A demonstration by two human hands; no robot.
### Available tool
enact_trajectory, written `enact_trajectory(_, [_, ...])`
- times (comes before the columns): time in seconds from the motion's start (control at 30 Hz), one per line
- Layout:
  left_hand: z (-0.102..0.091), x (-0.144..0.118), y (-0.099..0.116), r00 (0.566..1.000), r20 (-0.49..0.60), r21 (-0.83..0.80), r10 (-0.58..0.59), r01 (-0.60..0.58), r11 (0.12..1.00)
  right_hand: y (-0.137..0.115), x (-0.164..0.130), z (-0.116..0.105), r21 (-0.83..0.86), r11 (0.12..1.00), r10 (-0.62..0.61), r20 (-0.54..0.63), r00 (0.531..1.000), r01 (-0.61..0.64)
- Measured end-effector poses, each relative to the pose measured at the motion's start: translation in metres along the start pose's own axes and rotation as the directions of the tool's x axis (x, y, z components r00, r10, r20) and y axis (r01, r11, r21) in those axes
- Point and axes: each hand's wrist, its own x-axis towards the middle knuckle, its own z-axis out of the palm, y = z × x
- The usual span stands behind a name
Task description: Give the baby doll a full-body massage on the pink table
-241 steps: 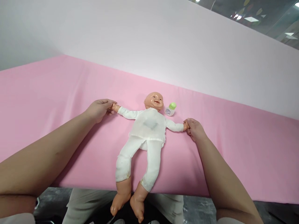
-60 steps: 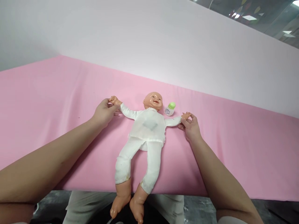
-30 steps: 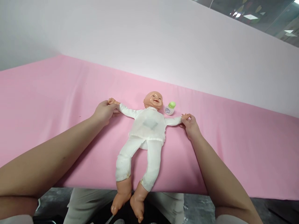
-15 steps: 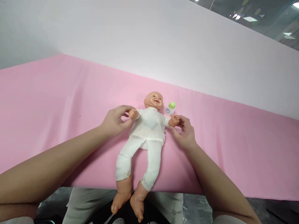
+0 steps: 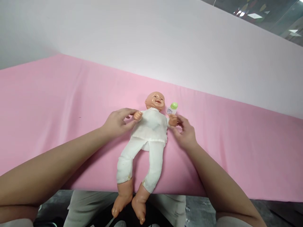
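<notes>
A baby doll [image 5: 151,124] in a white top and trousers lies on its back on the pink cloth, its bare feet reaching past the near edge. My left hand [image 5: 118,123] has thumb and fingers curved round the doll's arm on the left, near its small fist. On the other side, my right hand [image 5: 186,131] grips the doll's other arm at its hand, with some fingertips hidden behind it. Beside the doll's head lies a small white bottle [image 5: 171,109] with a light green cap, close to my right hand.
The pink cloth [image 5: 236,142] covers the table, with creases to the left and right. A white wall panel [image 5: 142,37] rises along the far edge. Below the near edge are my legs [image 5: 82,206] in light trousers.
Both of the doll's hands have shifted slightly inward, toward its chest. My hands have moved along with them, the right one a little left and up.
</notes>
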Motion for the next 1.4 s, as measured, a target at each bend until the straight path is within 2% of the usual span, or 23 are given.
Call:
enact_trajectory(0.07, [-0.009,0.005,-0.007,0.969,-0.065,-0.124,-0.238,0.229,0.965,0.017,0.006,-0.009,0.178,0.972,0.173,-0.094,0.98,-0.154])
enact_trajectory(0.13, [-0.017,0.012,-0.022,0.897,-0.109,-0.279,-0.429,0.387,0.879,0.036,0.013,-0.018,0.307,0.91,0.331,-0.137,0.934,-0.278])
enact_trajectory(0.2, [-0.022,0.019,-0.04,0.807,-0.091,-0.402,-0.584,0.507,0.762,0.054,0.018,-0.024,0.396,0.8,0.517,-0.076,0.853,-0.45])
enact_trajectory(0.27, [-0.023,0.024,-0.055,0.742,-0.028,-0.494,-0.67,0.572,0.654,0.068,0.023,-0.027,0.445,0.686,0.643,0.001,0.766,-0.576])
enact_trajectory(0.33, [-0.021,0.028,-0.065,0.717,0.024,-0.528,-0.697,0.601,0.6,0.076,0.024,-0.027,0.464,0.627,0.693,0.035,0.72,-0.626])
enact_trajectory(0.43, [-0.016,0.028,-0.066,0.73,0.028,-0.537,-0.683,0.588,0.606,0.078,0.024,-0.025,0.47,0.639,0.683,0.018,0.73,-0.609])
enact_trajectory(0.5, [-0.014,0.026,-0.06,0.756,0.0,-0.529,-0.655,0.556,0.641,0.074,0.023,-0.023,0.449,0.688,0.641,-0.009,0.768,-0.57])
enact_trajectory(0.57, [-0.013,0.021,-0.05,0.805,-0.055,-0.486,-0.59,0.495,0.72,0.064,0.02,-0.021,0.406,0.767,0.562,-0.053,0.825,-0.497])
enact_trajectory(0.67, [-0.011,0.011,-0.027,0.895,-0.144,-0.319,-0.422,0.362,0.876,0.039,0.013,-0.017,0.33,0.888,0.374,-0.108,0.921,-0.321])
enact_trajectory(0.73, [-0.008,0.004,-0.011,0.949,-0.142,-0.151,-0.283,0.262,0.953,0.018,0.007,-0.013,0.263,0.944,0.227,-0.086,0.97,-0.198])
enact_trajectory(0.8, [-0.003,-0.002,0.0,0.99,-0.118,0.009,-0.073,0.074,0.997,-0.002,0.001,-0.008,0.137,0.988,0.071,-0.023,0.997,-0.067])
enact_trajectory(0.83, [-0.001,-0.004,0.003,0.995,-0.086,0.071,0.052,-0.046,0.996,-0.011,-0.001,-0.006,0.047,0.999,-0.029,0.049,0.998,0.026])
enact_trajectory(0.9, [0.005,-0.006,0.003,0.959,0.017,0.144,0.281,-0.281,0.949,-0.024,-0.004,-0.001,-0.08,0.968,-0.217,0.196,0.956,0.236])
enact_trajectory(0.93, [0.007,-0.006,0.002,0.93,0.07,0.16,0.361,-0.367,0.916,-0.028,-0.004,0.001,-0.115,0.941,-0.284,0.251,0.925,0.32])
enact_trajectory(1.0, [0.01,-0.005,-0.002,0.889,0.139,0.177,0.436,-0.456,0.872,-0.032,-0.004,0.005,-0.143,0.901,-0.356,0.294,0.887,0.409])
enact_trajectory(1.1, [0.011,-0.004,-0.005,0.893,0.136,0.181,0.428,-0.447,0.876,-0.031,-0.002,0.007,-0.143,0.901,-0.359,0.288,0.888,0.41])
enact_trajectory(1.17, [0.01,-0.004,-0.004,0.93,0.092,0.162,0.356,-0.366,0.916,-0.026,-0.001,0.003,-0.134,0.93,-0.299,0.273,0.914,0.344])
enact_trajectory(1.27, [0.004,-0.002,-0.004,0.996,-0.036,0.125,0.077,-0.072,0.99,-0.008,0.002,-0.008,-0.038,0.996,-0.075,0.144,0.987,0.081])
enact_trajectory(1.33, [-0.002,0.001,-0.012,0.981,-0.126,0.045,-0.147,0.153,0.987,0.012,0.006,-0.017,0.146,0.982,0.119,-0.009,0.993,-0.116])
enact_trajectory(1.4, [-0.009,0.007,-0.028,0.93,-0.183,-0.09,-0.32,0.308,0.947,0.034,0.011,-0.024,0.313,0.92,0.281,-0.106,0.954,-0.236])
